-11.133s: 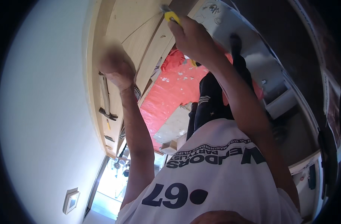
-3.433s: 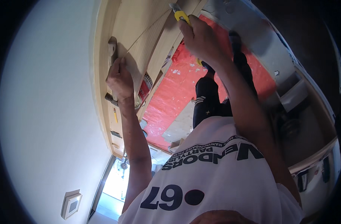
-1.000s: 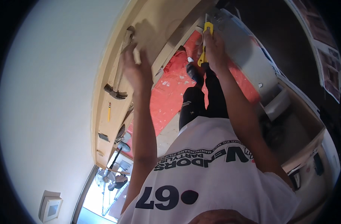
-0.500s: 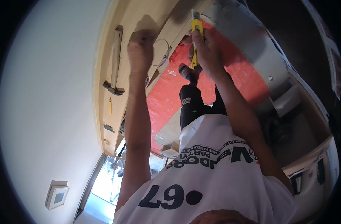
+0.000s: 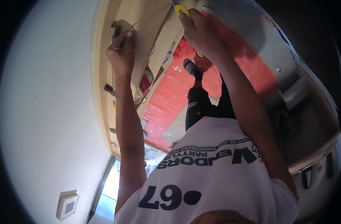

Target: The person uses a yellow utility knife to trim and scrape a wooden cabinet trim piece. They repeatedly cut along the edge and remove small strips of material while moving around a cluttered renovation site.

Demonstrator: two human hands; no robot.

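My left hand (image 5: 122, 54) pinches a thin pale strip (image 5: 151, 52) between thumb and fingertips; the strip curls down in a loop beside the hand. My right hand (image 5: 204, 33) is wrapped round a yellow utility knife (image 5: 182, 10), its blade out and pointing up and left over the wooden board (image 5: 150, 16). The knife's lower end shows below my palm. Under my left hand and forearm lies a claw hammer (image 5: 109, 89), mostly covered, with part of its head visible. A yellow pencil (image 5: 114, 107) lies near it, partly hidden by the forearm.
A can (image 5: 140, 93) with a red label stands right of my left forearm. Red sheeting (image 5: 164, 100) covers the floor around my feet. A white wall (image 5: 51, 93) bounds the left side, with a switch plate (image 5: 68, 206). Wooden box-like framing (image 5: 316, 153) stands at right.
My left hand has moved left and slightly down, over the hammer, with the strip. My right hand has moved up; the knife now tilts left over the board. The can has come into view.
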